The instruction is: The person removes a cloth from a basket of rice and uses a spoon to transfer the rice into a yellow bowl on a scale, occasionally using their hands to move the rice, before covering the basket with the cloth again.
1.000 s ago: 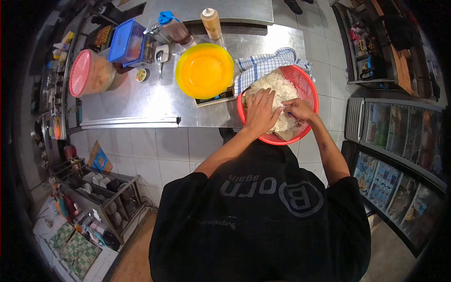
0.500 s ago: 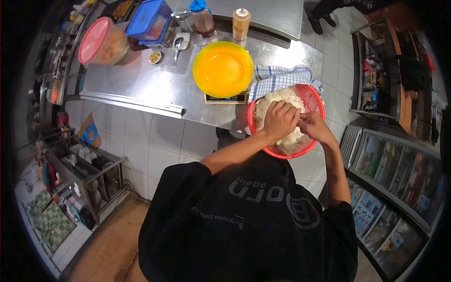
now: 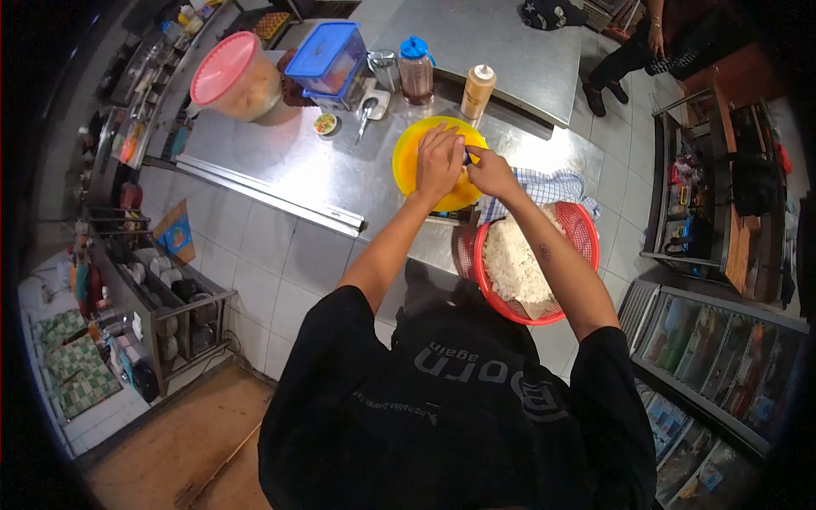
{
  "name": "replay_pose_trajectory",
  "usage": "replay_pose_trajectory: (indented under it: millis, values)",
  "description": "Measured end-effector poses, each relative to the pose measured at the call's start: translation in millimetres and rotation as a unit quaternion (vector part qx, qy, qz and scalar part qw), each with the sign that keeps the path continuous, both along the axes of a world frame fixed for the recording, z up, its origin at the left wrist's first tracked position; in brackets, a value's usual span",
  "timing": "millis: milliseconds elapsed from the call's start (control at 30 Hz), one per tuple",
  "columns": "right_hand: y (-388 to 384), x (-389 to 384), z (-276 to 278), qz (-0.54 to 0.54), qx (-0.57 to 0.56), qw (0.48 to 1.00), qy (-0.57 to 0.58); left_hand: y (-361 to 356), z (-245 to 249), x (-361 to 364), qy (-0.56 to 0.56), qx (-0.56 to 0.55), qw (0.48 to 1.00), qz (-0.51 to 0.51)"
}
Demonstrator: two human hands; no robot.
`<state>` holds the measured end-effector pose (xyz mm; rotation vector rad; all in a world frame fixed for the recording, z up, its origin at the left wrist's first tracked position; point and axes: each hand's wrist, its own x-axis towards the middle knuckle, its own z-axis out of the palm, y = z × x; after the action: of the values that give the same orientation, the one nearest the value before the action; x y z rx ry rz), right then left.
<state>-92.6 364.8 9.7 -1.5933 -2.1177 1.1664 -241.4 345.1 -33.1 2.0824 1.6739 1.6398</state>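
Over the yellow bowl [image 3: 406, 177], my left hand [image 3: 439, 161] lies palm down with its fingers stretched forward; what is beneath the palm is hidden. My right hand [image 3: 491, 172] is beside it at the bowl's right side, its fingers closed around a small dark-blue thing [image 3: 467, 159] whose kind I cannot make out. Under the bowl, part of a dark kitchen scale [image 3: 455, 217] shows. A red perforated basket [image 3: 586, 242] of white cooked rice [image 3: 517, 262] stands at the table's near right corner, below my right forearm.
A blue-checked cloth [image 3: 544, 185] lies behind the basket. Along the back stand a squeeze bottle [image 3: 478, 92], a blue-lidded pitcher [image 3: 416, 76], a blue-lidded box [image 3: 327, 59] and a pink-lidded tub [image 3: 246, 85]. A small cup [image 3: 325, 124] sits nearby. Another person [image 3: 625, 64] stands at upper right.
Both hands have moved from the rice basket up and left to the yellow bowl. More of the rice is uncovered. The view has shifted, and more of the other person shows.
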Motion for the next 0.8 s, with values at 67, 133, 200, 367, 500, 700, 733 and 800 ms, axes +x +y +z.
replay_pose_trajectory:
  millis: [67, 133, 200, 367, 500, 700, 733, 800]
  values:
    - [-4.4, -6.6, -3.7, 0.009, 0.07, 0.997, -0.02, 2.4, -3.4, -3.7, -0.018, -0.01, 1.0, 0.008]
    - [-8.7, -6.8, -10.8, 0.011, 0.122, 0.992, 0.002, 0.0, 4.7, -3.5, -0.149, -0.05, 0.987, 0.016]
    - [-18.7, -1.8, -10.5, 0.01, 0.186, 0.982, 0.037, -2.0, 7.2, -7.7, -0.108, -0.064, 0.991, 0.042]
    - [-31.0, 37.5, 20.0, -0.024, 0.226, 0.971, 0.078, 9.0, -11.1, -23.3, -0.002, -0.125, 0.981, 0.149]
    - [-61.3, 106.9, 93.5, -0.014, 0.078, 0.996, 0.043, 3.9, 7.1, -20.5, 0.046, -0.241, 0.95, 0.193]
    - [-123.2, 193.9, 97.9, 0.021, 0.002, 0.994, -0.103, -4.6, -2.8, -27.1, 0.108, -0.162, 0.978, 0.08]
    - [-131.3, 201.7, 84.2, 0.0, -0.047, 0.981, -0.186, -8.2, 1.0, -21.4, 0.078, -0.13, 0.983, 0.098]
    - [-145.6, 217.6, 24.6, -0.04, 0.042, 0.987, -0.15, -10.6, 4.0, -15.9, 0.051, -0.095, 0.987, 0.115]
